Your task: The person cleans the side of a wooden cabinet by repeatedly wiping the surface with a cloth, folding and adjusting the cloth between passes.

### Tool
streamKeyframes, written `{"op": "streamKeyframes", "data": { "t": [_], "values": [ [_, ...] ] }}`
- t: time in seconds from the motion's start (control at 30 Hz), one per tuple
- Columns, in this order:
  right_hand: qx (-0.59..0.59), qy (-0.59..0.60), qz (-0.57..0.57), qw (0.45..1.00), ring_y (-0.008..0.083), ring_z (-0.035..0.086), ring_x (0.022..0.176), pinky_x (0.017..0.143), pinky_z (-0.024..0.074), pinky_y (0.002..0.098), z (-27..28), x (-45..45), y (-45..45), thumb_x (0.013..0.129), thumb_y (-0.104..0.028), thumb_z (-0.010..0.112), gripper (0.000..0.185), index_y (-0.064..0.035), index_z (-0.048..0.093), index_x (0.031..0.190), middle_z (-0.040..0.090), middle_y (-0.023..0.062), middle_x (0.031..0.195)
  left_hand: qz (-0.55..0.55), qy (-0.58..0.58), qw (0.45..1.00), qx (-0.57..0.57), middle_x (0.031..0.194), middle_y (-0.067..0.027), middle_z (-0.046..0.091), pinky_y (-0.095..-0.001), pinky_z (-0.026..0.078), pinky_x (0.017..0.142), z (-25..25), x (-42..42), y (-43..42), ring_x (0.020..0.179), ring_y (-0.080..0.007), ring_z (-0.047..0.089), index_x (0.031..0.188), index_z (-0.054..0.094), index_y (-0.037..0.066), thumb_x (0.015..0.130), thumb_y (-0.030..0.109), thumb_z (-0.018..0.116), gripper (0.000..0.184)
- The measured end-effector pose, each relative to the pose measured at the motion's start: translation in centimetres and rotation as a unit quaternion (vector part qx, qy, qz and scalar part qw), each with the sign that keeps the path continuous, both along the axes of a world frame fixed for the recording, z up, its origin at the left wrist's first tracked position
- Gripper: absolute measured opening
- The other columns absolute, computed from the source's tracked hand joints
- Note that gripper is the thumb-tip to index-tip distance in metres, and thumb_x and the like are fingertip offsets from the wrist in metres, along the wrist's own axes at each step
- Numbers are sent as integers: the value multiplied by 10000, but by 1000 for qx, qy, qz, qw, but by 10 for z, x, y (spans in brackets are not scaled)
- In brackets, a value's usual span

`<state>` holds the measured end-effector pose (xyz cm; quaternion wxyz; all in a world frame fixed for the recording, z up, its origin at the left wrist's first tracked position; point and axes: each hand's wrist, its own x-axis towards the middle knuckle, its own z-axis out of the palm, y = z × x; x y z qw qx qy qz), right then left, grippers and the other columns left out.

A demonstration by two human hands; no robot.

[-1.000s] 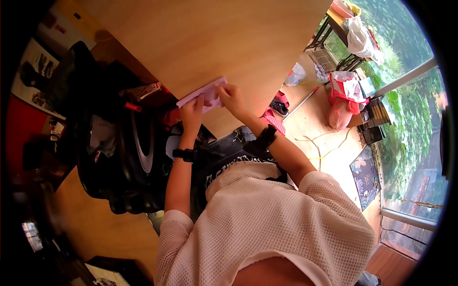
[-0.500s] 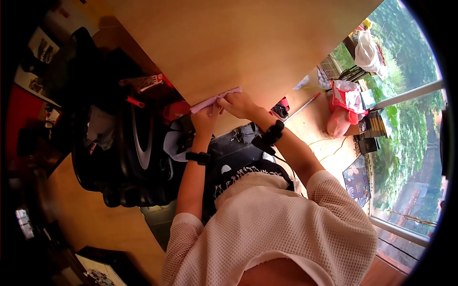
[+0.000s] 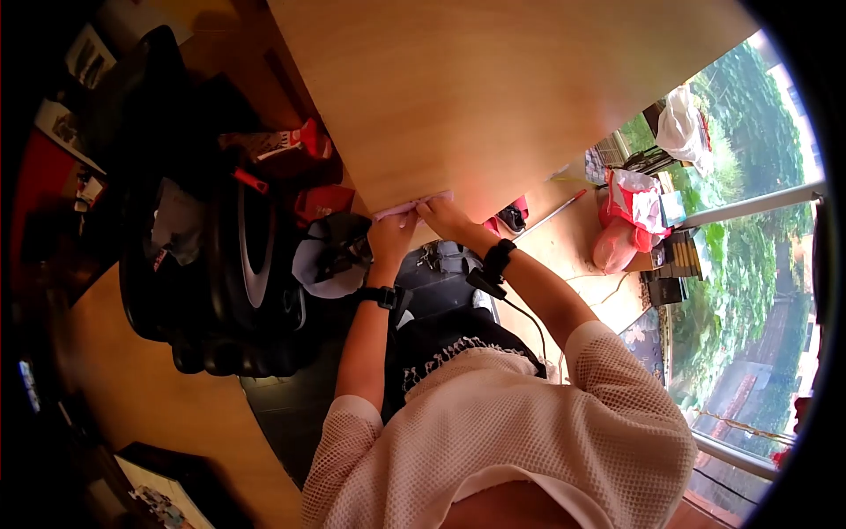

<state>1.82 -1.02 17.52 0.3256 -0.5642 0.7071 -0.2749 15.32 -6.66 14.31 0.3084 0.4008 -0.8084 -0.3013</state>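
Note:
A narrow strip of pink cloth [image 3: 398, 208], folded or rolled, lies along the near edge of the wooden table [image 3: 458, 106]. My left hand [image 3: 391, 236] has its fingers closed on the left part of the cloth. Close beside it, my right hand [image 3: 447, 219] grips the cloth's right part, with the fingertips on top. Both hands partly cover the strip. Each wrist wears a black band with a small device, and a cable runs from the right one.
A black massage-type chair [image 3: 220, 273] stands at the left, with red bags [image 3: 322, 203] near it. A grey-and-black cap-like item [image 3: 330, 260] sits beside my left forearm. Right of the table are a red-and-white bag [image 3: 630, 207], a stick on the floor and a window.
The view has shifted, so the table and hands sit lower and slightly right. The cloth looks flatter and thinner along the edge, and my hands are a little farther apart.

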Motion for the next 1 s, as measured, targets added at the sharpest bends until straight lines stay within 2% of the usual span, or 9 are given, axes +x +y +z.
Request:
{"op": "streamKeyframes", "data": {
  "t": [0.07,0.2,0.23,0.33,0.5,0.63,0.77,0.87,1.0],
  "values": [
    [-84,-69,-21,994,357,603,866,749,487,401,6,-7,-4,904,-207,387,345,67,596,892,635,232,907,13,-7,999,-34,707,-93,649,-384,495,561,22,0,1,655,-294,624,751,704,120,823,353,590,270],
    [-69,49,50,995,353,600,848,766,474,405,68,-16,1,897,-154,381,310,80,584,886,622,244,891,33,20,997,-61,658,-99,634,-382,490,520,60,-8,2,593,-301,612,723,696,105,801,353,618,272],
    [-137,198,114,964,363,595,819,745,475,404,74,-21,4,896,-127,373,274,66,563,861,613,232,856,35,30,997,-57,643,-100,629,-382,489,510,73,-10,2,576,-303,608,714,693,102,797,353,624,274],
    [-285,240,97,923,362,594,807,722,475,402,95,-29,8,898,-132,377,241,37,532,823,607,218,821,52,30,986,-154,604,-102,613,-376,482,487,116,-14,1,550,-296,603,699,691,95,791,348,637,274],
    [-336,133,105,926,330,609,792,716,479,392,164,-38,9,912,-135,343,262,9,531,800,623,187,819,33,29,986,-159,588,-131,589,-370,437,478,192,-16,4,538,-323,590,682,655,48,849,340,592,342],
    [-368,198,140,898,299,621,735,669,486,378,178,-46,8,888,-105,342,266,-8,556,765,637,137,773,15,7,992,-128,550,-106,594,-338,437,485,209,-16,5,490,-263,590,684,656,45,866,339,588,353],
    [-372,236,165,883,327,603,731,674,481,390,149,-55,12,842,-130,397,231,-5,578,772,634,140,766,-41,43,998,-10,543,-77,606,-318,454,495,175,-18,2,506,-225,610,690,669,47,870,327,587,343],
    [-139,189,80,969,367,578,771,728,468,423,129,-41,17,820,-161,441,232,5,602,802,630,161,808,-76,70,993,58,595,-81,639,-278,452,506,113,-24,-2,517,-178,618,768,666,11,890,272,586,299],
    [-295,199,20,934,365,595,734,630,469,471,-13,-52,13,844,-242,453,291,-8,610,767,631,192,852,-54,61,988,135,660,-82,660,-270,457,513,26,-31,10,562,-163,631,852,659,-9,890,230,599,249]
  ]
}}
